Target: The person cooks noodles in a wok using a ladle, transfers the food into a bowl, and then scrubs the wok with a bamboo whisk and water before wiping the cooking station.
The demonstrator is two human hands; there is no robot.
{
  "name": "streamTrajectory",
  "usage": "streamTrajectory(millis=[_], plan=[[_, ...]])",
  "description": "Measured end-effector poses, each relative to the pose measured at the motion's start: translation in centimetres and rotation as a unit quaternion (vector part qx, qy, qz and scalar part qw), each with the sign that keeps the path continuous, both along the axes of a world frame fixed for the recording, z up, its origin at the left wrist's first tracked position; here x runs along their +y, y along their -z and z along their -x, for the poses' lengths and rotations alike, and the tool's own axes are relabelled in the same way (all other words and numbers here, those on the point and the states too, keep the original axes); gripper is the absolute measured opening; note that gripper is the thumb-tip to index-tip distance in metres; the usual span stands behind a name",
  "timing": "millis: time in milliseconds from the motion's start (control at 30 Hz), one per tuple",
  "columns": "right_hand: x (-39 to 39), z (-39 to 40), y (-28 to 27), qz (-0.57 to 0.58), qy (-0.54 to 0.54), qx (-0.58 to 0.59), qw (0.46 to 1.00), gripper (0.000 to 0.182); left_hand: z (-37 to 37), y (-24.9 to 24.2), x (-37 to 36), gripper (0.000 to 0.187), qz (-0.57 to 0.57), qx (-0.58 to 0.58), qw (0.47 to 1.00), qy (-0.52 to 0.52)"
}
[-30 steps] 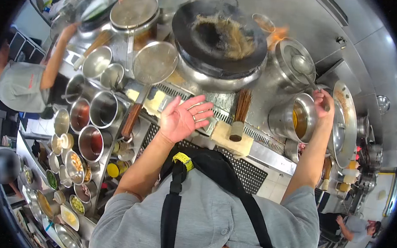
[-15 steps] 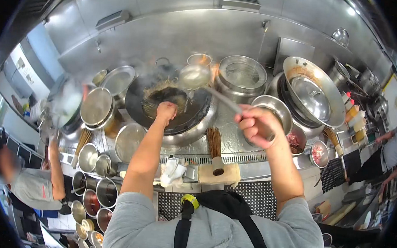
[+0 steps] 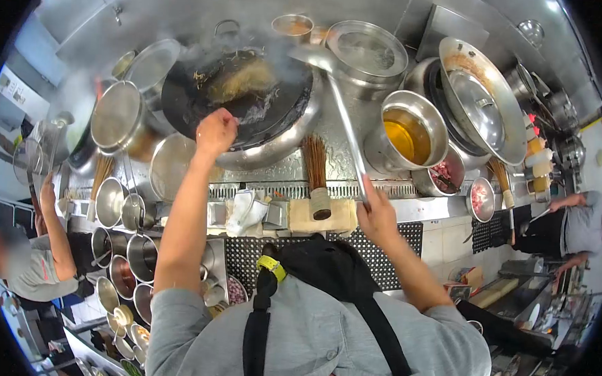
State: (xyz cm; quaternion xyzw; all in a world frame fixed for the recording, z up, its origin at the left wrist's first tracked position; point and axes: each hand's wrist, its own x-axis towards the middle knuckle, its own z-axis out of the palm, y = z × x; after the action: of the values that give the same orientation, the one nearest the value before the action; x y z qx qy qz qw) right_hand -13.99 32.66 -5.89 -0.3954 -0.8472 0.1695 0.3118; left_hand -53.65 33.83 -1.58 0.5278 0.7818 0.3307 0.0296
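My left hand is closed at the near rim of a dark wok, gripping it; the exact part held is hidden under the fingers. A brownish heap of noodle-like strands lies in the wok, with smoke or steam around it. My right hand is wrapped round the handle end of a long metal ladle. The ladle's bowl is beyond the wok's right side, near a lidded pot.
Right of the wok stands a steel pot of yellow oil. A bamboo brush and a white cloth lie in front. Bowls of raw meat sit at right. A co-worker stands left, another person right.
My right hand has come down and nearer my body, and the ladle's bowl has swung from over the wok to its right. The strands have gathered into a heap. The view has shifted.
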Motion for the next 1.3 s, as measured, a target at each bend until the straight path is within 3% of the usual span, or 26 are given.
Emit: streamTrajectory(millis=[67,100,167,200,300,367,433,467,533,633,700,733,800,833,900,967,1033,1067,1100,1133,1200,1233,1300], plan=[[-3.4,-1.4,3.5,0.015,0.046,0.001,0.999,0.062,-2.4,0.4,-2.7,0.009,-0.103,0.059,0.991,0.064],[-4.8,-2.2,4.7,0.03,0.068,-0.014,0.997,0.061,-3.0,1.2,-3.6,0.009,-0.093,0.05,0.993,0.059],[-6.1,-3.2,6.4,0.058,0.087,-0.059,0.993,0.062,-4.3,2.3,-4.8,0.015,-0.189,0.151,0.967,0.083],[-6.9,-3.6,7.2,0.08,0.11,-0.097,0.986,0.062,-5.1,2.1,-5.9,0.031,-0.162,0.21,0.961,0.078],[-8.2,-3.2,9.3,0.069,0.132,-0.151,0.977,0.063,-6.8,3.6,-7.4,0.045,-0.22,0.205,0.953,0.023],[-8.4,-2.6,10.2,0.092,0.123,-0.162,0.975,0.064,-6.7,5.7,-9.2,0.05,-0.201,0.201,0.958,0.024],[-8.8,-2.1,10.7,0.127,0.124,-0.177,0.968,0.066,-7.0,7.7,-11.0,0.062,-0.06,0.026,0.996,0.054],[-8.9,-1.7,10.5,0.142,0.127,-0.188,0.964,0.064,-7.3,7.8,-11.6,0.062,-0.061,0.025,0.996,0.06],[-8.8,-0.9,9.8,0.141,0.129,-0.203,0.96,0.062,-8.0,8.2,-13.0,0.081,0.246,0.057,0.965,0.072],[-8.0,0.5,8.4,0.14,0.134,-0.207,0.959,0.056,-7.9,10.8,-13.3,0.088,0.262,0.066,0.96,0.076],[-7.1,2.7,6.2,-0.12,0.126,-0.146,0.974,0.054,-8.1,10.5,-13.2,0.089,0.253,0.075,0.961,0.08],[-6.5,4.0,5.9,-0.125,0.135,-0.149,0.972,0.054,-8.2,10.4,-13.1,0.089,0.267,0.074,0.958,0.075],[-4.8,6.5,5.4,0.036,0.14,-0.101,0.984,0.061,-8.2,10.1,-12.8,0.09,0.304,0.078,0.947,0.063],[-3.8,7.3,5.1,0.031,0.141,-0.101,0.984,0.061,-8.2,10.1,-12.8,0.09,0.3,0.078,0.949,0.064],[-2.2,9.3,5.1,0.176,0.13,-0.216,0.952,0.068,-7.7,10.9,-12.8,0.089,0.306,0.069,0.947,0.065],[-0.5,9.5,7.6,0.156,0.127,-0.214,0.956,0.067,-6.2,12.7,-12.6,0.085,0.269,0.098,0.957,0.052],[0.2,9.1,6.7,0.176,0.115,-0.149,0.966,0.062,-4.5,13.2,-12.0,0.073,0.231,-0.056,0.969,0.066],[0.5,8.5,4.4,0.346,0.127,-0.001,0.93,0.056,-4.4,9.9,-12.8,0.061,0.2,-0.121,0.971,0.042],[0.5,7.5,1.6,0.503,0.132,0.14,0.843,0.051,-3.6,9.7,-13.1,0.061,0.191,-0.127,0.973,0.029],[0.9,5.9,0.5,0.567,0.15,0.258,0.768,0.041,-2.9,9.5,-13.5,0.059,0.145,-0.267,0.952,0.048],[0.5,3.5,-4.6,0.613,0.051,0.373,0.694,0.047,-1.9,9.9,-14.1,0.054,0.013,-0.522,0.849,0.077],[-0.7,4.0,-7.6,0.568,0.047,0.402,0.717,0.054,-2.1,10.4,-14.4,0.051,-0.069,-0.632,0.767,0.085],[-0.3,4.9,-11.1,0.533,-0.062,0.397,0.744,0.06,-2.5,8.0,-15.3,0.047,-0.174,-0.772,0.597,0.132]])
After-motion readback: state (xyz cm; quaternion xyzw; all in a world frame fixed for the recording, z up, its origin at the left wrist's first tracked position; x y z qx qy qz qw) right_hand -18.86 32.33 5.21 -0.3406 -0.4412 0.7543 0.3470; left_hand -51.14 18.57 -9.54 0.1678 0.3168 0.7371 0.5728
